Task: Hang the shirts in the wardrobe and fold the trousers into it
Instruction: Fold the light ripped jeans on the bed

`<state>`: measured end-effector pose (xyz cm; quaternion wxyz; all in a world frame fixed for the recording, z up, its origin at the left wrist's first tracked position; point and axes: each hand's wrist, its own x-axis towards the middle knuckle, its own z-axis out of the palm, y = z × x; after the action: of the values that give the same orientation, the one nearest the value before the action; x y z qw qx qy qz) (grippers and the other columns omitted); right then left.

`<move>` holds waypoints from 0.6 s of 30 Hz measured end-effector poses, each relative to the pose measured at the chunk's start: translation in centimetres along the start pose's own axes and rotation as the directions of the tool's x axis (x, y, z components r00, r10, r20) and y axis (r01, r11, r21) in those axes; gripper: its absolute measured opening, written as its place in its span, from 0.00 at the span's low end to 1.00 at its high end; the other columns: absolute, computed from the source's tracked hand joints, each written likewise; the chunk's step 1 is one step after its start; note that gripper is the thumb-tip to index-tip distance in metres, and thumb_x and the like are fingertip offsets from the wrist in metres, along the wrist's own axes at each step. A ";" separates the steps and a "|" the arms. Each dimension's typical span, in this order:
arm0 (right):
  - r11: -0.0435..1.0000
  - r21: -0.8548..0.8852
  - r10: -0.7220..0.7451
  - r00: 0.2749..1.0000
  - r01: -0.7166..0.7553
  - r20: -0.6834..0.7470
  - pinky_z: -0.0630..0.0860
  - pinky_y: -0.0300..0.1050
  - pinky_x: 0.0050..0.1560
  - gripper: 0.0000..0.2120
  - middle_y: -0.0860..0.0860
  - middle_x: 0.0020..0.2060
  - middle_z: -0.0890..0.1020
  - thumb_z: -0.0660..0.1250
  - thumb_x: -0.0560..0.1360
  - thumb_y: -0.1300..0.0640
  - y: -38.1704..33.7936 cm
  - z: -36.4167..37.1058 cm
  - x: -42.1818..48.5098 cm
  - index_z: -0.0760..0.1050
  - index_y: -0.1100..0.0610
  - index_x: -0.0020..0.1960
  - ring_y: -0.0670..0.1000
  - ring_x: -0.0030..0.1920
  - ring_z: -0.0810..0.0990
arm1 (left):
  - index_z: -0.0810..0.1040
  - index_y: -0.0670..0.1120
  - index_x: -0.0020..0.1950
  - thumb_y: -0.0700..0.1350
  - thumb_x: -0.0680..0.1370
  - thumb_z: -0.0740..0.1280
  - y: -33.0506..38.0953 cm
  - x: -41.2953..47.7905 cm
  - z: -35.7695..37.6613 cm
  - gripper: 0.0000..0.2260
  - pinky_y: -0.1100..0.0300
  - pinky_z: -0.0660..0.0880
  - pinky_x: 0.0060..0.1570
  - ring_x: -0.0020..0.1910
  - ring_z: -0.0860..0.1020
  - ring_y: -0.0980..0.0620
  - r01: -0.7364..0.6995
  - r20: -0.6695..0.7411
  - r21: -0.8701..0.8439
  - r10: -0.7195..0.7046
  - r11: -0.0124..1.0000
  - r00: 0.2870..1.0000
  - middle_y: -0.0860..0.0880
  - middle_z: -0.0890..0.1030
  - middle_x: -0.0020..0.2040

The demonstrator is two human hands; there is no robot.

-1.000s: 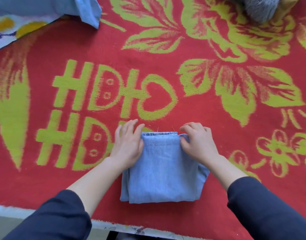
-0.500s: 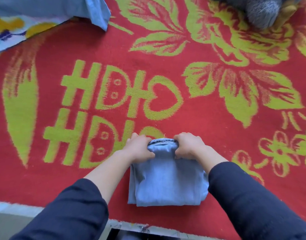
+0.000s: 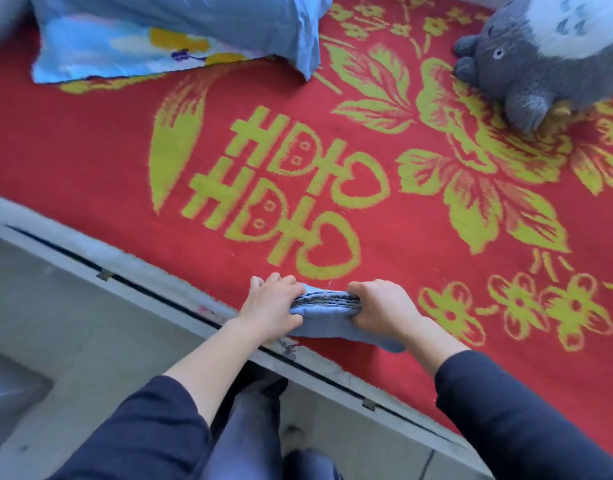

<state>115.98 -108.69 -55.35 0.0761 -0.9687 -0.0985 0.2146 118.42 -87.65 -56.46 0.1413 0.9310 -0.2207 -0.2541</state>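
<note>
A pair of light blue denim trousers (image 3: 327,318), folded into a thick small stack, sits at the near edge of a bed covered by a red blanket (image 3: 90,150) with yellow-green flowers and characters. My left hand (image 3: 272,308) grips the stack's left end, fingers curled over its top. On the stack's right end my right hand (image 3: 381,310) is clamped the same way. The stack looks raised a little off the blanket between both hands. No wardrobe or shirt is in view.
A blue patterned pillow (image 3: 166,32) lies at the back left of the bed. A grey plush toy (image 3: 540,60) sits at the back right. The bed's pale frame edge (image 3: 142,282) runs diagonally, with grey floor (image 3: 73,341) and my legs below it.
Both hands went from pressing the folded trousers flat to clamping the ends and drawing the stack toward the bed's edge. The camera pulled back, showing the bed frame and floor.
</note>
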 end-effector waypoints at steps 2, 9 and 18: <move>0.997 -0.030 -0.072 0.997 0.071 -0.015 0.67 0.46 0.32 0.06 0.48 0.30 0.74 0.64 0.67 0.56 -2.6 -1.2 -2.3 0.66 0.53 0.36 0.57 0.34 0.72 | 0.73 0.51 0.53 0.49 0.73 0.62 0.2 -4.5 -0.2 0.10 0.53 0.60 0.49 0.50 0.66 0.50 0.048 -0.063 0.005 -0.047 0.999 0.997 0.54 0.72 0.49; 0.939 -0.071 -0.339 0.941 0.338 -0.013 0.73 0.46 0.33 0.02 0.47 0.31 0.75 0.63 0.67 0.58 -16.6 -5.0 -7.5 0.70 0.52 0.38 0.54 0.35 0.76 | 0.75 0.53 0.61 0.50 0.73 0.65 -2.5 -22.7 -2.8 0.16 0.53 0.65 0.54 0.58 0.69 0.48 0.306 -0.274 -0.132 -0.332 0.943 0.903 0.52 0.75 0.56; 0.700 -0.192 -0.678 0.725 0.688 0.124 0.66 0.44 0.35 0.05 0.49 0.35 0.75 0.64 0.70 0.53 -41.5 -2.1 -13.1 0.73 0.54 0.43 0.58 0.42 0.78 | 0.78 0.51 0.53 0.46 0.72 0.65 -11.5 -47.7 -0.1 0.10 0.55 0.71 0.47 0.55 0.70 0.48 0.563 -0.311 -0.397 -0.683 0.725 0.661 0.52 0.75 0.51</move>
<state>98.69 -71.58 -40.40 0.0382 -0.8604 -0.4754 0.1798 85.48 -54.64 -41.08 0.2140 0.9533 0.1884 -0.0991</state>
